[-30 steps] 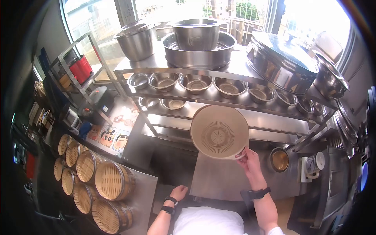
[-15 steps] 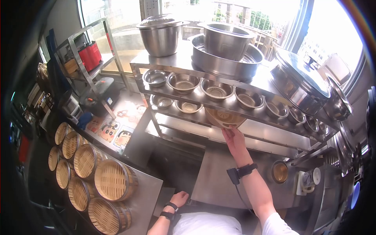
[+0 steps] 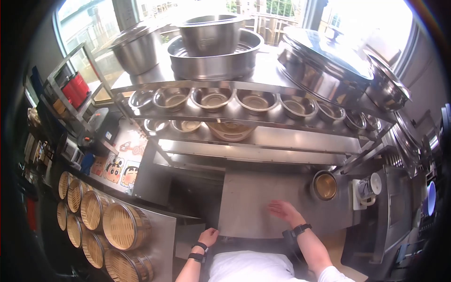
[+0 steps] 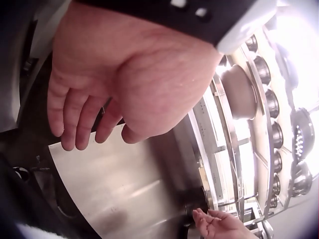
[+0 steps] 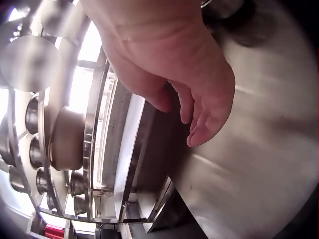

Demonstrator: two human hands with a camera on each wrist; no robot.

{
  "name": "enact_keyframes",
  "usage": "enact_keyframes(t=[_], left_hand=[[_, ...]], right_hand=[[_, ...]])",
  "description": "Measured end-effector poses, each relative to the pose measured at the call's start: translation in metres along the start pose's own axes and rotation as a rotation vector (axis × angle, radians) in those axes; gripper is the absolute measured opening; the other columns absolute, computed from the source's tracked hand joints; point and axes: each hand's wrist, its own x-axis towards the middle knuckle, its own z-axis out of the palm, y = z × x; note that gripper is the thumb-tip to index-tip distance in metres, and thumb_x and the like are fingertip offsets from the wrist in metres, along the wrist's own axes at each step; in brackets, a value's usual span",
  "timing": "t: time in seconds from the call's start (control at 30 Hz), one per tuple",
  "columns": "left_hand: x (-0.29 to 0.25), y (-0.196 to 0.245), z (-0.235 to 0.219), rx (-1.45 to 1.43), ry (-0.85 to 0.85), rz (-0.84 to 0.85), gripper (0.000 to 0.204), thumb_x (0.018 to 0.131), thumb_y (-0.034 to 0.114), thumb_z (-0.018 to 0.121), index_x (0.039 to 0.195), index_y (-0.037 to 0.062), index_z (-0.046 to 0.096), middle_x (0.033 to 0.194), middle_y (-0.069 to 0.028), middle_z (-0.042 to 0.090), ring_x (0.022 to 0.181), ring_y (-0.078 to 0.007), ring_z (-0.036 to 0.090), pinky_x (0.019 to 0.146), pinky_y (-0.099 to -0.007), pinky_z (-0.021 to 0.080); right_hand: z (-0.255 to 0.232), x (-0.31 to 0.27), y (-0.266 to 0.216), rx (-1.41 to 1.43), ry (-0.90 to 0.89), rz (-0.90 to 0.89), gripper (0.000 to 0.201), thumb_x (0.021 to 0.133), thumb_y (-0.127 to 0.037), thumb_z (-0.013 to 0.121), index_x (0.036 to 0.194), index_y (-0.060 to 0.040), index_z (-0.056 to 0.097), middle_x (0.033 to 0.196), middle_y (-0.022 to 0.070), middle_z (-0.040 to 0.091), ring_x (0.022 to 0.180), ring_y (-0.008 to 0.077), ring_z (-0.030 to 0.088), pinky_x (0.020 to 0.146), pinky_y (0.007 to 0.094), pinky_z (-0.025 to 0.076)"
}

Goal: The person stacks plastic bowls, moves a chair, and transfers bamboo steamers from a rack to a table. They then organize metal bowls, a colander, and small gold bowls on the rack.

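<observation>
A beige plastic colander (image 3: 231, 132) sits on the rack's lower shelf, its upper part hidden behind the shelf above. In the right wrist view the same colander (image 5: 68, 139) shows from the side. My right hand (image 3: 284, 211) is over the steel worktop (image 3: 249, 197), its fingers loosely extended around nothing. Close to the worktop's near left corner is my left hand (image 3: 208, 236), which also holds nothing. The left wrist view shows that hand's fingers (image 4: 75, 117) hanging relaxed.
Several steel bowls (image 3: 212, 99) line the rack's shelves, with large pots (image 3: 209, 37) on top. Bamboo steamers (image 3: 124, 225) stand at the left. A metal bowl (image 3: 325, 185) and a white-handled jug (image 3: 369, 185) are on the worktop's right side.
My right hand carried the colander onto the lower shelf beneath the bowls, let go and came back over the worktop. My left hand has stayed near the same spot.
</observation>
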Motion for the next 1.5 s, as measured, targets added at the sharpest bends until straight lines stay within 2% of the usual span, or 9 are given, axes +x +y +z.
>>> enact_keyframes(t=[0.27, 0.47, 0.73, 0.87, 0.97, 1.2, 1.27, 1.4, 1.5], left_hand=[[0.032, 0.047, 0.086, -0.022, -0.014, 0.029, 0.046, 0.091, 0.038, 0.056, 0.116, -0.0004, 0.065, 0.101, -0.0191, 0.071, 0.094, -0.0299, 0.070, 0.085, -0.0374, 0.053], [0.018, 0.115, 0.143, -0.074, -0.066, 0.018, 0.044, 0.093, 0.030, 0.057, 0.118, -0.0050, 0.061, 0.095, -0.0181, 0.072, 0.081, -0.0231, 0.072, 0.075, -0.0337, 0.054], [0.000, 0.140, 0.181, 0.004, -0.056, 0.070, 0.038, 0.098, 0.030, 0.055, 0.117, -0.0024, 0.061, 0.091, -0.0121, 0.069, 0.078, -0.0193, 0.068, 0.069, -0.0304, 0.053], [0.019, 0.131, 0.206, 0.066, -0.064, 0.149, 0.039, 0.098, 0.031, 0.055, 0.117, -0.0024, 0.061, 0.092, -0.0115, 0.069, 0.079, -0.0189, 0.067, 0.070, -0.0309, 0.054], [0.022, 0.154, 0.227, 0.153, -0.062, 0.228, 0.039, 0.098, 0.031, 0.055, 0.117, -0.0029, 0.060, 0.093, -0.0118, 0.069, 0.078, -0.0186, 0.067, 0.071, -0.0313, 0.054], [0.006, 0.266, 0.255, 0.118, 0.088, 0.343, 0.037, 0.094, 0.031, 0.060, 0.115, 0.0004, 0.061, 0.080, -0.0120, 0.069, 0.073, -0.0238, 0.068, 0.068, -0.0361, 0.053], [0.007, 0.276, 0.258, 0.346, 0.273, 0.329, 0.038, 0.089, 0.033, 0.064, 0.112, 0.0027, 0.062, 0.077, -0.0140, 0.069, 0.075, -0.0314, 0.068, 0.068, -0.0416, 0.053], [0.024, 0.259, 0.259, 0.546, 0.178, 0.239, 0.031, 0.089, 0.028, 0.063, 0.108, 0.0043, 0.059, 0.094, -0.0210, 0.069, 0.089, -0.0415, 0.065, 0.077, -0.0508, 0.052], [0.022, 0.252, 0.261, 0.466, 0.371, 0.253, 0.031, 0.089, 0.028, 0.064, 0.107, 0.0034, 0.059, 0.096, -0.0229, 0.068, 0.089, -0.0425, 0.065, 0.079, -0.0508, 0.053]], right_hand=[[-0.190, -0.071, -0.016, 0.398, 0.520, -0.141, 0.069, 0.093, -0.044, 0.061, 0.146, -0.0135, 0.029, 0.122, 0.0205, 0.055, 0.095, 0.0298, 0.062, 0.085, 0.0440, 0.056], [-0.300, -0.049, -0.051, 0.117, 0.790, -0.124, 0.088, 0.083, -0.057, 0.067, 0.144, -0.0071, 0.027, 0.106, 0.0163, 0.057, 0.072, 0.0250, 0.062, 0.060, 0.0375, 0.056], [-0.303, -0.037, -0.084, -0.716, 0.927, -0.246, 0.054, 0.083, -0.026, 0.063, 0.117, 0.0034, 0.034, 0.065, 0.0138, 0.066, 0.057, 0.0297, 0.068, 0.062, 0.0413, 0.056], [-0.311, -0.021, -0.062, -0.699, 0.828, -0.232, 0.054, 0.084, -0.021, 0.063, 0.121, 0.0050, 0.033, 0.076, 0.0180, 0.069, 0.058, 0.0273, 0.069, 0.057, 0.0370, 0.057], [-0.300, -0.019, -0.046, -0.822, 0.748, -0.200, 0.070, 0.083, -0.026, 0.064, 0.133, 0.0073, 0.028, 0.099, 0.0321, 0.066, 0.095, 0.0450, 0.065, 0.083, 0.0503, 0.052], [-0.225, -0.054, -0.029, -1.242, 0.464, -0.249, 0.069, 0.084, -0.027, 0.063, 0.133, 0.0076, 0.029, 0.097, 0.0298, 0.067, 0.093, 0.0430, 0.066, 0.081, 0.0485, 0.053], [-0.201, -0.076, -0.043, -1.079, 0.155, -0.081, 0.062, 0.084, -0.031, 0.064, 0.127, 0.0046, 0.037, 0.096, 0.0271, 0.068, 0.093, 0.0407, 0.067, 0.079, 0.0474, 0.054], [-0.200, -0.061, -0.023, -1.419, 0.156, -0.526, 0.053, 0.087, -0.040, 0.064, 0.118, -0.0005, 0.047, 0.086, 0.0200, 0.070, 0.081, 0.0358, 0.069, 0.068, 0.0459, 0.055], [-0.186, -0.083, -0.035, -1.541, 0.273, -0.560, 0.050, 0.089, -0.040, 0.062, 0.117, -0.0007, 0.048, 0.083, 0.0191, 0.069, 0.083, 0.0357, 0.069, 0.070, 0.0474, 0.055]])
